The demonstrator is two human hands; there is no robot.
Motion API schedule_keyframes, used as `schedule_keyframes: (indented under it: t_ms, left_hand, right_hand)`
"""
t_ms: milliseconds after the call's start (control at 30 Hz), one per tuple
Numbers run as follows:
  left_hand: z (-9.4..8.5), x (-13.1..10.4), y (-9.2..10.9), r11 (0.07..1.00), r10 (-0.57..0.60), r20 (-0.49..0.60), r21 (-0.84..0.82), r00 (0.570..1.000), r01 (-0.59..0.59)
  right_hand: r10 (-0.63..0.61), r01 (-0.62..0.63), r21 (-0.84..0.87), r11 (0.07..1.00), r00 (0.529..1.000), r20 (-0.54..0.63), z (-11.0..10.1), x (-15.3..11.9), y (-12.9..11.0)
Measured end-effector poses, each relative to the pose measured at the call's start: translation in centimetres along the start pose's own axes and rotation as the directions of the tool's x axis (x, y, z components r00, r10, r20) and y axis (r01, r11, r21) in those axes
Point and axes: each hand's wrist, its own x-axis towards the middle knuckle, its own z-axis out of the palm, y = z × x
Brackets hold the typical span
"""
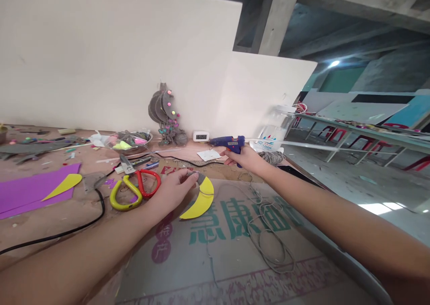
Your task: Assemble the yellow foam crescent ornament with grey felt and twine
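left hand (178,185): pinching upper end of yellow crescent (204,200), centre of frame | right hand (244,157): wrapped round handle of blue glue gun (223,141), right of centre, nozzle leftward | scissors (148,196): on bench (74,212), left of centre | string (268,247): loose loops, lower right

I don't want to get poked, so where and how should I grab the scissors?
Probably best by the yellow loop and red loop, coming from the near left side. The scissors lie with the loops spread toward the person and the blades pointing away, and the left grip, holding the yellow crescent, sits just right of the red loop.
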Motion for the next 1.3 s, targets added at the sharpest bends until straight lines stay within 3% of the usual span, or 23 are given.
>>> schedule_keyframes:
  t_ms: [167, 400, 600, 933, 1100, 1300]
  left_hand:
    - [-0.1, 0.0, -0.2, 1.0, 0.02, -0.027, 0.013, 0.999, -0.02]
    - [-0.1, 0.4, -0.9, 0.999, -0.011, -0.029, -0.047, 1.0, 0.01]
    - [-0.2, 0.3, -0.6, 1.0, 0.013, -0.033, -0.015, 0.999, -0.014]
    - [-0.2, 0.1, -0.2, 1.0, 0.002, -0.042, -0.008, 0.999, -0.002]
    - [-0.2, 0.1, -0.2, 0.999, 0.008, -0.038, 0.032, 0.999, -0.007]
    - [-0.2, 0.1, -0.1, 0.998, 0.002, -0.043, 0.058, 0.999, 0.0]
  right_hand:
    - [-0.105, 0.111, 0.197, 0.974, 0.994, -0.043, 0.9, -5.3, -0.7]
    - [-0.004, -0.001, -0.058, 0.998, 0.996, -0.086, 1.8, -9.0, 0.9]
    - [-0.066, 0.066, 0.009, 0.998, 0.993, 0.098, 2.3, -9.6, 0.3]
    - [-0.077, 0.073, 0.053, 0.996, 0.994, 0.073, 2.9, -9.6, -0.6]
    - [-0.022, 0.022, 0.008, 1.0, 0.997, 0.075, 3.0, -9.6, -0.5]
    - [-0.081, 0.082, -0.006, 0.997, 0.993, 0.08, 3.1, -9.5, -0.2]
